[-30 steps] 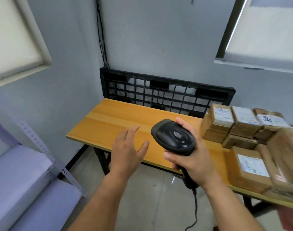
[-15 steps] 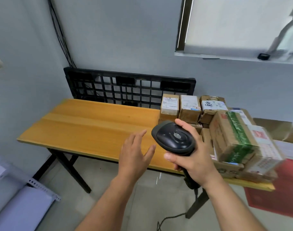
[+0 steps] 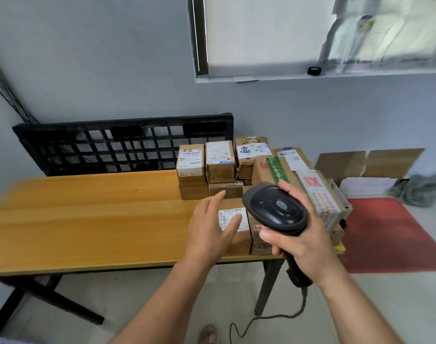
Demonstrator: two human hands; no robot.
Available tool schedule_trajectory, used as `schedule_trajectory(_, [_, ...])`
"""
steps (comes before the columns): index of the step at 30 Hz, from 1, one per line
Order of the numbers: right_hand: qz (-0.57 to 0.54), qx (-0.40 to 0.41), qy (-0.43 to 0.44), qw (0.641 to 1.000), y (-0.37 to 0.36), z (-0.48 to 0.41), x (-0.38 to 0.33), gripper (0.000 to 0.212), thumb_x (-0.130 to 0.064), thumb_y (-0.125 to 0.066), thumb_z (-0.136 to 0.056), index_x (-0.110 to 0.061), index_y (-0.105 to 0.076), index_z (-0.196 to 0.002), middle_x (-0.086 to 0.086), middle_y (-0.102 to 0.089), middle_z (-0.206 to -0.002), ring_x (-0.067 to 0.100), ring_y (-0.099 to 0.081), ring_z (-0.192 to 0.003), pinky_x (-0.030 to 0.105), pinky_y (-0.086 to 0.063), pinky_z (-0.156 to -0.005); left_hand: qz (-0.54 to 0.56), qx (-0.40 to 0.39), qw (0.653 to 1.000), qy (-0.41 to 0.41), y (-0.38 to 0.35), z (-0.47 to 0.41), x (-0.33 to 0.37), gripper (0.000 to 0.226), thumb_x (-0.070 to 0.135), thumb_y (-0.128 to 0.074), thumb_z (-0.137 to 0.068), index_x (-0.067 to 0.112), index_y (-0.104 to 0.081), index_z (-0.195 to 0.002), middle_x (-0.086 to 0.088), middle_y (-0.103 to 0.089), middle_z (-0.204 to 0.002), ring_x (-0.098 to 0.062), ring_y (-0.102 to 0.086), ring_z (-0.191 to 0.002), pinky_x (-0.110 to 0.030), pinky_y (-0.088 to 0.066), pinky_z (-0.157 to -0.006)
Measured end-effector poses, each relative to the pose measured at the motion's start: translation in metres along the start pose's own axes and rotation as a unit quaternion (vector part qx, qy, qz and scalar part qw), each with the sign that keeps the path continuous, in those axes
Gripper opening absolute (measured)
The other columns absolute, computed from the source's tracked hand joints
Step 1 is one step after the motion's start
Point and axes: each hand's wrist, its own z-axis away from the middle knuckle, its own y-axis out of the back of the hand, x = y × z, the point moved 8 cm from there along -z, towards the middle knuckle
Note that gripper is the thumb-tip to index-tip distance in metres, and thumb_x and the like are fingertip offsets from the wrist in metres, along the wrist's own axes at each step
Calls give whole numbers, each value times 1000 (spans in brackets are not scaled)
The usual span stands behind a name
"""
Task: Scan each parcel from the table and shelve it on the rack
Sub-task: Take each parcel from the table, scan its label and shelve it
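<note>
The nearest parcel [image 3: 241, 240] is a small brown cardboard box with a white barcode label on top. It sits on the table [image 3: 87, 214] toward its right end, close to the front edge. Your left hand [image 3: 207, 234] is spread above it, fingers straight and loose, thumb across the label; whether it touches the box cannot be told. Your right hand [image 3: 301, 247] is wrapped round the handle of the scanner [image 3: 276, 209], smooth black plastic with a rounded head, held just right of that parcel. Its cable [image 3: 274, 318] trails to the floor.

Behind, three labelled cartons [image 3: 220, 160] stand in a row on lower boxes, and a green-taped box [image 3: 277, 170] sits just right of them. The boxes further right overlap too much to count.

The table is golden wood on black legs. One black pallet [image 3: 112, 145], an open plastic grid, leans on the wall behind it. One red mat [image 3: 386, 234] lies on the floor to the right.
</note>
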Motion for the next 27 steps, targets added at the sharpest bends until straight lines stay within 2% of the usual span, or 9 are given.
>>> schedule_trajectory(4, [21,50,-3,999,32,-1,2,84,4,-82,-70,-48,-51,-128,14,-61,-117,20,-63,-51,33,-55,-49,-15,-29,999,-27,-24,-24,29,67,53,-53,-93,31,-26,-150,7,-35,-150,-10,-30,-138,-30,-32,-109])
schedule_trajectory(6, [20,73,-6,997,47,-1,3,86,3,-85,-69,-54,-53,-126,21,-62,-112,23,-61,-48,33,-53,-48,-20,-42,998,-31,-36,-38,45,68,55,-51,-93,31,-25,-151,5,-34,-151,-12,-29,-139,-33,-34,-109])
schedule_trajectory(9, [23,98,-12,995,69,1,4,87,-11,-87,-62,-47,-51,-133,24,-60,-112,23,-62,-50,33,-52,-48,-26,-70,997,-32,-57,-55,68,66,55,-50,-92,30,-27,-149,1,-33,-152,-18,-29,-140,-38,-38,-107])
schedule_trajectory(12, [8,118,-15,993,83,4,6,86,-7,-86,-62,-52,-53,-128,22,-62,-109,17,-64,-54,29,-51,-47,-61,-101,993,-31,-79,-65,82,65,56,-49,-91,31,-30,-148,-4,-32,-152,-24,-30,-139,-46,-41,-107])
schedule_trajectory(15, [4,129,-19,991,91,8,9,85,-8,-84,-62,-55,-53,-126,17,-63,-106,12,-65,-58,29,-51,-48,-134,-132,982,-30,-97,-69,86,64,58,-46,-91,32,-31,-148,-5,-30,-152,-26,-29,-139,-45,-38,-108])
schedule_trajectory(20, [-5,136,-25,990,100,12,15,87,-2,-85,-66,-55,-53,-127,15,-64,-103,13,-65,-58,30,-51,-48,-165,-138,977,5,-99,-72,87,66,67,-47,-86,25,-40,-138,-6,-38,-143,-26,-39,-128,-43,-45,-97])
schedule_trajectory(24, [-9,138,-25,990,100,13,15,86,-12,-83,-60,-57,-52,-126,14,-64,-103,15,-65,-56,32,-51,-48,-181,-136,973,49,-94,-79,72,84,82,-43,-76,26,-35,-138,-8,-51,-127,-26,-53,-114,-41,-53,-85])
schedule_trajectory(27, [-9,134,-25,991,98,14,16,86,-11,-84,-62,-58,-52,-125,14,-65,-104,21,-63,-52,33,-51,-48,-184,-132,971,70,-89,-82,62,84,80,-46,-77,24,-34,-139,-7,-55,-122,-25,-57,-110,-41,-54,-82])
